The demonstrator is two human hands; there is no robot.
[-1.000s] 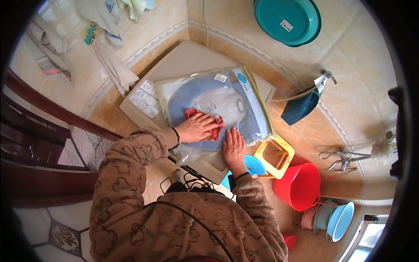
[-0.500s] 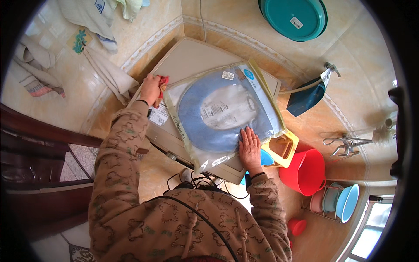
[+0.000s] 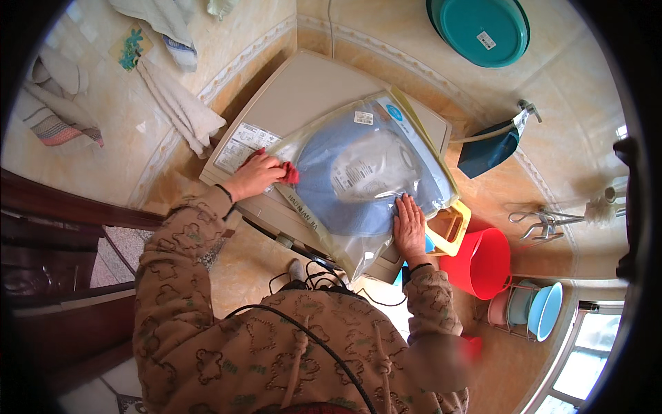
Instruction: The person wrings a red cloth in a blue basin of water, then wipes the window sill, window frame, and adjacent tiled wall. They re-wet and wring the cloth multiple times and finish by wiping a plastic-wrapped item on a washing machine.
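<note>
A blue toilet seat cushion (image 3: 318,205) lies flat inside a clear plastic bag (image 3: 358,250) with yellowish edges. The bag rests on the beige lid (image 3: 314,79) of what looks like a washing machine. My left hand (image 3: 255,177) is closed on a crumpled red cloth (image 3: 289,172), which touches the bag's left edge. Under that hand, a printed white label (image 3: 241,143) on the lid is partly covered. My right hand (image 3: 410,226) lies flat with fingers stretched out on the lower right part of the bag, near the cushion.
Right of the machine stand a yellow plastic stool (image 3: 455,231) and a red bucket (image 3: 476,262). Basins (image 3: 545,312) sit in a rack beyond. A teal basin (image 3: 479,31) and a blue bag (image 3: 489,150) hang on the wall; towels (image 3: 176,103) hang at left.
My left hand with the red cloth has come nearer and right, from the lid's left edge to the bag's edge. More of the white label shows. My right hand stays on the bag.
</note>
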